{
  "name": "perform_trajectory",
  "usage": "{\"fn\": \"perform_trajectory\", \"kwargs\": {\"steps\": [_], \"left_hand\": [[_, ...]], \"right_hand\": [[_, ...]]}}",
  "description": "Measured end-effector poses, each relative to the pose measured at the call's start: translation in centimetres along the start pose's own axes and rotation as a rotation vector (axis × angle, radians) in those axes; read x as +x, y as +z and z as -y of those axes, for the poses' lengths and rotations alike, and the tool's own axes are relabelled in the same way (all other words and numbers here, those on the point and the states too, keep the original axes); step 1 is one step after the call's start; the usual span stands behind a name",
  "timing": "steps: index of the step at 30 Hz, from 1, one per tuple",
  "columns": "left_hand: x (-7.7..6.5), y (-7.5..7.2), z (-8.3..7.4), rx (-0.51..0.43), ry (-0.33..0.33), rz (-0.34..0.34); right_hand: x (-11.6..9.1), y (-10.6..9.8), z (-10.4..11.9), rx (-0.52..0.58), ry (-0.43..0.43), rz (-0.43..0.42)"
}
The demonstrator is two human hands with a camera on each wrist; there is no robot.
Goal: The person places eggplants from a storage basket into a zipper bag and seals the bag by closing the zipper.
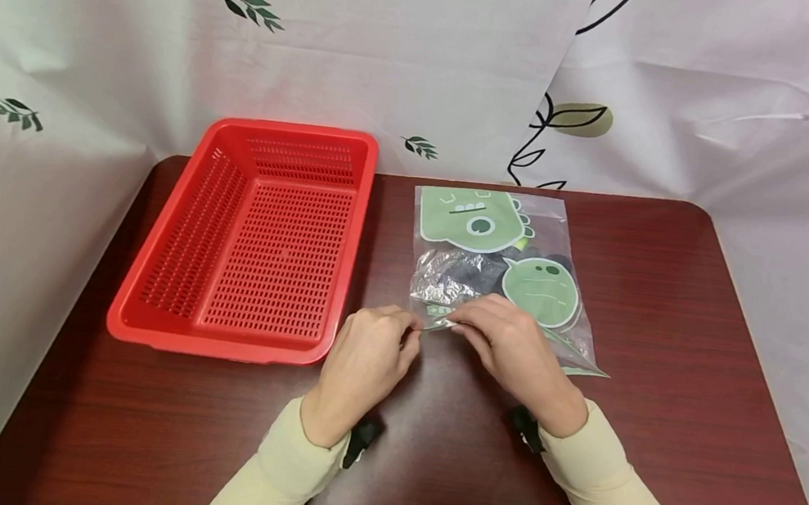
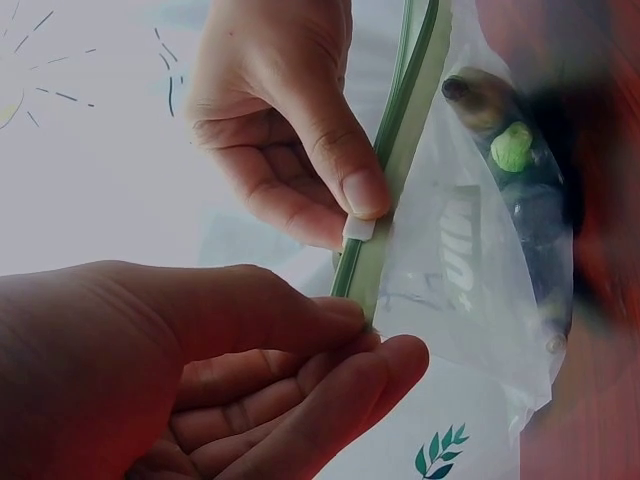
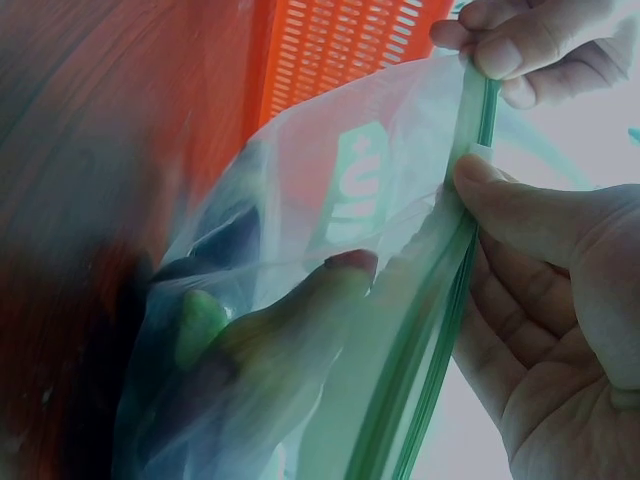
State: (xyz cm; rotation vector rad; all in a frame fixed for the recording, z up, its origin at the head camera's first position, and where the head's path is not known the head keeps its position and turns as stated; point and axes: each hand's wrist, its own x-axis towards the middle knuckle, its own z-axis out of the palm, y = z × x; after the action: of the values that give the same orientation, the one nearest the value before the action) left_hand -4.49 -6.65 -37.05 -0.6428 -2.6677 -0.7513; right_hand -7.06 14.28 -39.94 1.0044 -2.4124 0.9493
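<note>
A clear slider zip bag [image 1: 543, 292] with green cartoon prints lies on the table, its near edge lifted. My left hand [image 1: 367, 356] pinches the left end of its green zip strip between thumb and fingers. Just beside it, my right hand [image 1: 513, 350] pinches the small white slider [image 2: 359, 228] on that strip. To the right of the slider, the two green tracks stand apart in the right wrist view. Through the plastic show dark items, a bright green piece [image 3: 200, 328] and a brownish, blunt-tipped item [image 3: 290, 345], blurred by the film.
A red perforated plastic basket [image 1: 228, 345] stands left of the bag, its inside showing bare mesh. Dark reddish wood forms the table [image 1: 687, 381]. White cloth [image 1: 365, 59] with leaf prints hangs behind and at both sides. Black straps [image 1: 361, 439] circle the wrists.
</note>
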Motion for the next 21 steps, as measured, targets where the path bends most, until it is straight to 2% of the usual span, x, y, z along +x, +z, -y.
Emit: {"fn": "perform_trajectory", "kwargs": {"steps": [21], "left_hand": [[-0.04,0.09,0.27,-0.003,0.013,-0.009]], "right_hand": [[-0.29,-0.28,-0.41,-0.021,-0.002,-0.025]]}}
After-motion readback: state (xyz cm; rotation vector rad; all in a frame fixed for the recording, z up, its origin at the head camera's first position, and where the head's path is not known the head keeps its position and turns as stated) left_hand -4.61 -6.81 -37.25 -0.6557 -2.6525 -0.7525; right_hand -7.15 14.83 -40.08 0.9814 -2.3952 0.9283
